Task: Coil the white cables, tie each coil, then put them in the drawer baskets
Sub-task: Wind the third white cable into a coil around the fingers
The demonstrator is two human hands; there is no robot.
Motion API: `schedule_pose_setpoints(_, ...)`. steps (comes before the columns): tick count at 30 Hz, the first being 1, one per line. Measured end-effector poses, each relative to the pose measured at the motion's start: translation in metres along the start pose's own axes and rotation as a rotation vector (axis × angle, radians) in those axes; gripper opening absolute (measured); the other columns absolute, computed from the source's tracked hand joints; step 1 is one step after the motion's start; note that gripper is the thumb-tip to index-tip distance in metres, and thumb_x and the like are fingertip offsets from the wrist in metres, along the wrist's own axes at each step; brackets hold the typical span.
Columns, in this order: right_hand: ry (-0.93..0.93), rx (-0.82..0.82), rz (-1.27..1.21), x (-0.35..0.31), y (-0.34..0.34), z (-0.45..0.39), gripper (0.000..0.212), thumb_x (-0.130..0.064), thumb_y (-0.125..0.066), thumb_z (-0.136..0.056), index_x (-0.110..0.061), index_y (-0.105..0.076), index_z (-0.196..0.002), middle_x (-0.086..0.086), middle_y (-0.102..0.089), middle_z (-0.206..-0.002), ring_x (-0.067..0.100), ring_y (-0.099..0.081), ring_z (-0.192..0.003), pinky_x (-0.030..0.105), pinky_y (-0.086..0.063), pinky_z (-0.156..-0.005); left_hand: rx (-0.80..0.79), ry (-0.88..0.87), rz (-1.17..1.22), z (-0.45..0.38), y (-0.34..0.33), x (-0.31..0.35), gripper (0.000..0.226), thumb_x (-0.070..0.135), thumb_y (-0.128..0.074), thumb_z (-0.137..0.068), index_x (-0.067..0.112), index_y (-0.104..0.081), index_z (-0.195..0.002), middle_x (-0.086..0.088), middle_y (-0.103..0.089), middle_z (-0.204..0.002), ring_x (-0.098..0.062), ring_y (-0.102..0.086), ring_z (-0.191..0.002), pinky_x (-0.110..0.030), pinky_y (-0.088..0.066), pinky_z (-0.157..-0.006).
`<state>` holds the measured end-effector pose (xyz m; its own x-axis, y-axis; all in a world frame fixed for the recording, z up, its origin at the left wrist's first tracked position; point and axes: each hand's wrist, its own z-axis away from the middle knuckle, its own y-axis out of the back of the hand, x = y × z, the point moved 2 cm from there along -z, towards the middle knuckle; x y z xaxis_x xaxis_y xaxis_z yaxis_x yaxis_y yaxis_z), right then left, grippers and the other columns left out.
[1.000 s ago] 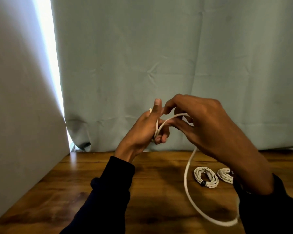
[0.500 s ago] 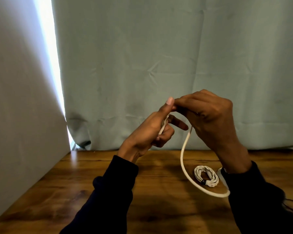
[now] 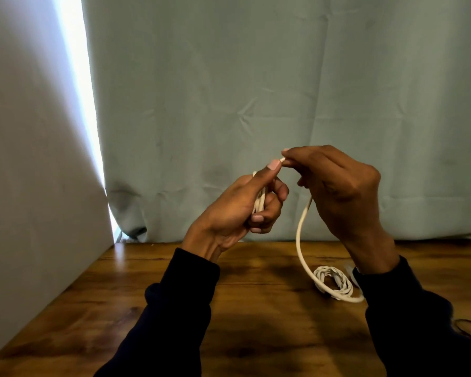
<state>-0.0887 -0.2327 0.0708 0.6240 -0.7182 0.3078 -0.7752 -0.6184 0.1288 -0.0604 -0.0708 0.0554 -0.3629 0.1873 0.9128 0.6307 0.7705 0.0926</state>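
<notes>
Right hand (image 3: 343,186) raised cable (image 3: 301,235) overhead.

- The bench (image 3: 256,336) is seen as brown wood, grained, with a slight sheen.
- The curtain (image 3: 256,91) is matt, creased cloth.
- The white cable (image 3: 299,240) looks smooth, the sleeves (image 3: 174,308) dark cloth.

Two bare hands and forearms in long dark navy sleeves show above the table (image 3: 152,308). The left sleeve (image 3: 174,308) ends in a plain cuff at the wrist and bunches into a soft fold lower down, nearer the table's front edge. The right sleeve (image 3: 408,317) has the same plain cuff, with a thin dark band showing just beyond it at the wrist. The left hand (image 3: 237,213) and right hand (image 3: 340,186) wear no rings or gloves; nails are short.
</notes>
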Motion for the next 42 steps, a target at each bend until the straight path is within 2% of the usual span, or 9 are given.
schedule_pose_setpoints(11, 0.031, -0.006, 0.047, 0.002, -0.002, 0.003, 0.021, -0.013, -0.065, -0.097, -0.005, -0.073, -0.115, 0.012, -0.075, -0.104, 0.021, -0.072, -0.078, 0.031, -0.060, -0.067, -0.103, 0.038, 0.177, -0.002, 0.006, -0.008, 0.102, 0.082, 0.005, -0.082, 0.001, -0.056, -0.080, -0.004, -0.039, -0.041, -0.012, -0.031, -0.034, -0.025, -0.031, -0.041)
schedule_pose_setpoints(19, -0.051, -0.050, -0.079, 0.012, -0.023, 0.016, 0.028, -0.012, -0.056, -0.100, -0.007, -0.069, -0.124, 0.011, -0.074, -0.107, 0.023, -0.072, -0.090, 0.034, -0.061, -0.074, -0.249, 0.053, 0.136, 0.001, -0.002, -0.008, 0.076, 0.083, -0.048, -0.075, 0.007, -0.053, -0.077, 0.007, -0.032, -0.037, -0.006, -0.022, -0.032, -0.026, -0.016, -0.039)
schedule_pose_setpoints(22, -0.133, -0.118, -0.199, 0.011, -0.040, 0.023, 0.043, 0.009, -0.067, -0.086, -0.008, -0.067, -0.126, 0.009, -0.073, -0.097, 0.016, -0.069, -0.082, 0.026, -0.056, -0.072, -0.209, 0.051, 0.209, -0.001, -0.002, -0.009, 0.062, 0.067, -0.044, -0.090, 0.007, -0.050, -0.078, 0.008, -0.030, -0.036, -0.005, -0.021, -0.030, -0.022, -0.015, -0.037)
schedule_pose_setpoints(26, -0.266, -0.268, -0.355, -0.002, -0.052, 0.017, 0.055, 0.010, -0.057, -0.088, -0.015, -0.058, -0.137, -0.001, -0.062, -0.075, 0.000, -0.057, -0.064, 0.006, -0.041, -0.066, -0.141, -0.025, 0.270, -0.001, 0.005, -0.001, 0.040, 0.036, -0.041, -0.096, 0.005, -0.062, -0.082, 0.007, -0.028, -0.034, -0.008, -0.014, -0.030, -0.019, -0.015, -0.037)
schedule_pose_setpoints(28, -0.410, -0.427, -0.401, -0.008, -0.058, 0.016, 0.066, 0.010, -0.052, -0.092, -0.024, -0.044, -0.148, 0.001, -0.063, -0.069, 0.013, -0.060, -0.056, 0.014, -0.050, -0.060, -0.162, -0.055, 0.324, 0.000, 0.008, 0.002, 0.045, 0.034, -0.039, -0.095, 0.001, -0.069, -0.095, 0.005, -0.022, -0.036, -0.009, -0.013, -0.032, -0.019, -0.016, -0.037)
schedule_pose_setpoints(31, -0.448, -0.576, -0.338, -0.008, -0.059, 0.020, 0.036, 0.000, -0.045, -0.100, -0.008, -0.054, -0.134, -0.001, -0.057, -0.062, 0.017, -0.057, -0.050, 0.032, -0.049, -0.054, -0.146, -0.060, 0.415, -0.002, 0.008, 0.004, 0.054, 0.031, -0.033, -0.098, -0.010, -0.060, -0.121, 0.004, -0.019, -0.037, -0.008, -0.014, -0.032, -0.019, -0.019, -0.034)
schedule_pose_setpoints(35, -0.453, -0.750, -0.260, -0.010, -0.052, 0.020, 0.046, 0.002, -0.050, -0.096, -0.010, -0.045, -0.140, -0.010, -0.052, -0.066, 0.006, -0.052, -0.056, 0.018, -0.041, -0.054, -0.032, -0.021, 0.422, -0.005, 0.005, -0.001, 0.056, 0.026, -0.029, -0.099, -0.014, -0.047, -0.134, 0.002, -0.040, -0.036, -0.007, -0.028, -0.031, -0.019, -0.031, -0.035)
schedule_pose_setpoints(39, -0.464, -0.988, -0.264, -0.015, -0.042, 0.016, 0.043, 0.000, -0.047, -0.098, -0.011, -0.049, -0.140, 0.008, -0.068, -0.103, 0.003, -0.054, -0.070, 0.009, -0.043, -0.062, 0.010, -0.048, 0.463, -0.003, -0.003, 0.001, 0.056, 0.021, -0.033, -0.094, -0.009, -0.039, -0.141, -0.013, -0.075, -0.081, -0.019, -0.071, -0.063, -0.030, -0.060, -0.060)
schedule_pose_setpoints(42, -0.485, -1.104, -0.290, -0.024, -0.041, 0.016, 0.034, -0.012, -0.039, -0.105, -0.019, -0.051, -0.136, 0.006, -0.068, -0.102, 0.004, -0.056, -0.067, 0.012, -0.046, -0.062, -0.017, -0.102, 0.555, -0.002, 0.000, 0.005, 0.060, 0.016, -0.039, -0.090, -0.006, -0.031, -0.145, -0.024, -0.062, -0.130, -0.035, -0.064, -0.118, -0.047, -0.058, -0.089)
